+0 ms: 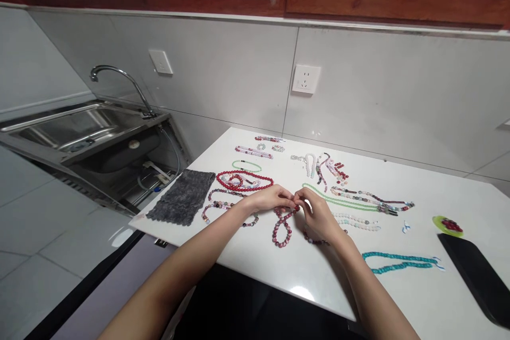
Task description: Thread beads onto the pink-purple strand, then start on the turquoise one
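Note:
My left hand [270, 199] and my right hand [319, 216] meet at the middle of the white table [279, 271], fingertips pinched together on the top end of a dark red bead strand [281, 227]. The strand hangs down from my fingers and loops in a figure-eight on the table. More red beads [314, 240] lie under my right palm. A red bead necklace [244, 180] lies just behind my left hand, and a long pale green strand [338, 201] lies behind my right hand.
Several other bead strings lie at the back of the table. A teal strand [398, 262], a green dish with red beads [448, 224] and a black flat object [478, 276] are at the right. A grey cloth [182, 196] lies left, a steel sink [79, 127] beyond.

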`<state>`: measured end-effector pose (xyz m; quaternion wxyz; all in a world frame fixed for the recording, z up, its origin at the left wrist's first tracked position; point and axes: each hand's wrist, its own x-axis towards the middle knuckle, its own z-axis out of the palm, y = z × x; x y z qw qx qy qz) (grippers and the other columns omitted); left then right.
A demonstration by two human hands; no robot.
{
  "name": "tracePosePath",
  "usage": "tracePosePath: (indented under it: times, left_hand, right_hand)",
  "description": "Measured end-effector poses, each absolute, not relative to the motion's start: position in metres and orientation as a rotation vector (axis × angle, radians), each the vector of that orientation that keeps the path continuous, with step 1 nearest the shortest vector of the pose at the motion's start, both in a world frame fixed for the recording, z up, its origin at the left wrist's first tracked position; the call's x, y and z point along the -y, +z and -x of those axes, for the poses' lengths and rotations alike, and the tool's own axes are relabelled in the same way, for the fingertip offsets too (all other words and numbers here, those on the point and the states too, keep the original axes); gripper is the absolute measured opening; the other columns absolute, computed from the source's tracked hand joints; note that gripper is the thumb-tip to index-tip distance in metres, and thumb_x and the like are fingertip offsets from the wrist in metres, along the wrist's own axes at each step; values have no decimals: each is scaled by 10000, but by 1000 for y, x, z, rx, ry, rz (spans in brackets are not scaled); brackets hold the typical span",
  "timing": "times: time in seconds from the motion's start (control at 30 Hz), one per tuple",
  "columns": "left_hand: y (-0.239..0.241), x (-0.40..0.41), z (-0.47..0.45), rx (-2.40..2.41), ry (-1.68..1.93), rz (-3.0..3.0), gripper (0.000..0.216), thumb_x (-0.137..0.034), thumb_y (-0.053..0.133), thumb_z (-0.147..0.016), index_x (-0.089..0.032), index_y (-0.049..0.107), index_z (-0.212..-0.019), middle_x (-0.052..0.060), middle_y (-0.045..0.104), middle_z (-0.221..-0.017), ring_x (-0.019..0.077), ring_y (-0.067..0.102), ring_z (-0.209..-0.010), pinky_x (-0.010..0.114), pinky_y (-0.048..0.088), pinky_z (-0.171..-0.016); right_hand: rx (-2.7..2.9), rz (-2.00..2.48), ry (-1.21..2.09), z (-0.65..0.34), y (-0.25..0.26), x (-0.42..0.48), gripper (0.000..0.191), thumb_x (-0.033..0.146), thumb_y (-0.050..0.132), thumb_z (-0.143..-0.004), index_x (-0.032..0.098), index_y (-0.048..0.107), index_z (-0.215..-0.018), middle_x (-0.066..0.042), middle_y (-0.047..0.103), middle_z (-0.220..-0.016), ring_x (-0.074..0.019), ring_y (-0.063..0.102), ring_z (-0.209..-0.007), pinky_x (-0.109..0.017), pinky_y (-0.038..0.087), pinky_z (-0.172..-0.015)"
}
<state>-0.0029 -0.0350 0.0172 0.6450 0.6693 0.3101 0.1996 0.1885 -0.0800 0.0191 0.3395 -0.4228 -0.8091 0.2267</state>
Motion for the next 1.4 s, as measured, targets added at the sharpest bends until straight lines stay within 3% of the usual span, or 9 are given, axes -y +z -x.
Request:
tracePosePath:
  times: [0.23, 0.63, 0.87, 1.4]
  left_hand:
    - [19, 32, 5, -680, 466, -1514, 289, -404, 656, -761, -117, 662, -792, 1, 539, -666, 97, 450, -598, 236, 352, -586]
    - [18, 29, 8, -641, 389, -1411, 353, -450, 720, -701, -109, 682, -787, 18, 566, -667, 107, 497, -592, 251, 378, -584]
    - [21, 31, 8, -650, 347, -1426, 334, -429, 712, -716, -112, 693, -819, 18, 573, -672, 101, 493, -590, 245, 365, -575]
    - [23, 35, 2, -784, 491, -1590, 326, -411, 694, -730, -111, 705, -859, 30, 614, -691, 109, 497, -607, 234, 373, -577]
  right_hand:
    - [2056, 1082, 650, -188, 22, 79, 178, 166, 336, -948, 214, 482, -857, -25, 524, -840, -168, 475, -744, -299, 394, -692]
    - [2050, 935, 598, -187, 34, 81, 186, 206, 387, -957, 230, 552, -874, -69, 578, -997, -223, 521, -968, -374, 415, -855]
    - [2088, 949, 659, -185, 34, 83, 180, 204, 384, -961, 225, 543, -879, -44, 570, -866, -193, 510, -802, -334, 416, -744]
    - [2073, 1118, 514, -189, 20, 78, 171, 203, 386, -936, 209, 535, -854, -42, 564, -823, -181, 512, -725, -316, 408, -670]
